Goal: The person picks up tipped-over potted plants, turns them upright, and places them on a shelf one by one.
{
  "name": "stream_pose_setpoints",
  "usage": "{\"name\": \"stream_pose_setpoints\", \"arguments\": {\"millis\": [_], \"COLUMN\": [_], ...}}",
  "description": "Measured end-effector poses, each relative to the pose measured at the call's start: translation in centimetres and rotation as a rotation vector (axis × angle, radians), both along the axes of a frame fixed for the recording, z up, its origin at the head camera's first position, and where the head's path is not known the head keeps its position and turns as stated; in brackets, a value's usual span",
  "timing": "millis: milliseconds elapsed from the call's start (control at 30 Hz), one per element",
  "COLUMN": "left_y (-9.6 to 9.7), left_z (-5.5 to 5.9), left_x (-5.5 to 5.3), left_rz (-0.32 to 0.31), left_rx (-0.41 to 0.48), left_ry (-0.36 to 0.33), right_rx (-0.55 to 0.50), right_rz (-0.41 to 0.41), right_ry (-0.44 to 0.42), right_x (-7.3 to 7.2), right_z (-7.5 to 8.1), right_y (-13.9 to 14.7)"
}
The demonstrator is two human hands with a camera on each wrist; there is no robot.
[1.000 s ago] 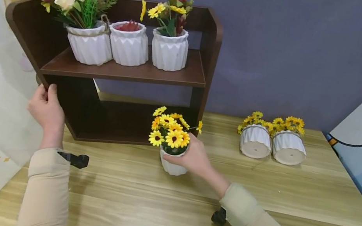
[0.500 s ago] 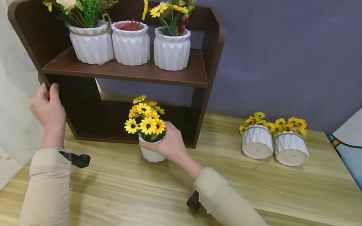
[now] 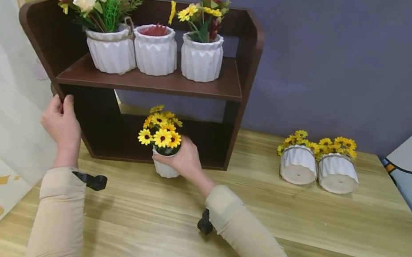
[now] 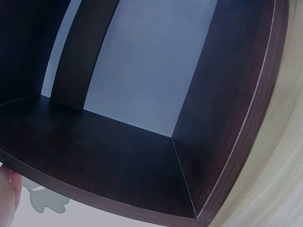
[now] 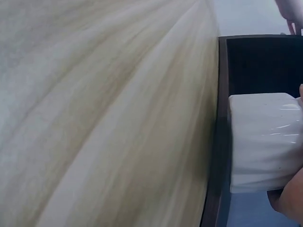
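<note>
A dark brown two-tier wooden shelf stands on the table. My left hand grips the front edge of its left side panel, with part of the thumb and fingers showing at the panel's edge in the left wrist view. In my right hand is a white ribbed flower pot filled with yellow daisy-like flowers. The hand wraps the pot from the right, at the front of the lower tier. Seen from the right wrist, the pot overlaps the lower board's front edge.
Three white pots line the upper tier: a mixed bouquet at left, a pot with reddish filling, and one with yellow and red flowers. Two yellow-flowered pots lie tipped over at the table's back right.
My right hand has carried the yellow-flowered pot leftward and up to the front of the lower tier. The left hand keeps its hold on the side panel.
</note>
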State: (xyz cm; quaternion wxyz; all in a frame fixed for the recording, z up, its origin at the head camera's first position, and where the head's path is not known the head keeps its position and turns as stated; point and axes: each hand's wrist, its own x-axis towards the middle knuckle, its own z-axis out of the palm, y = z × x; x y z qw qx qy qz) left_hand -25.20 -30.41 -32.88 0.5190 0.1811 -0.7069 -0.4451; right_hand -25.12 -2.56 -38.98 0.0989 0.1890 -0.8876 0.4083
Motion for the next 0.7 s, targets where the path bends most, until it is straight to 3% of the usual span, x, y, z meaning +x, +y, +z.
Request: {"name": "stream_pose_setpoints", "arguments": {"millis": [167, 700], "left_y": [0.1, 0.4], "left_z": [-0.2, -0.1], "left_x": [-0.1, -0.2], "left_rz": [-0.002, -0.001], "left_rx": [0.009, 0.021], "left_ry": [0.002, 0.010], "right_rx": [-0.027, -0.068], "right_rz": [-0.041, -0.039], "right_ry": [-0.022, -0.030], "right_x": [-0.6, -1.6], "right_z": [-0.5, -1.0], "right_y": [-0.6, -3.1]}}
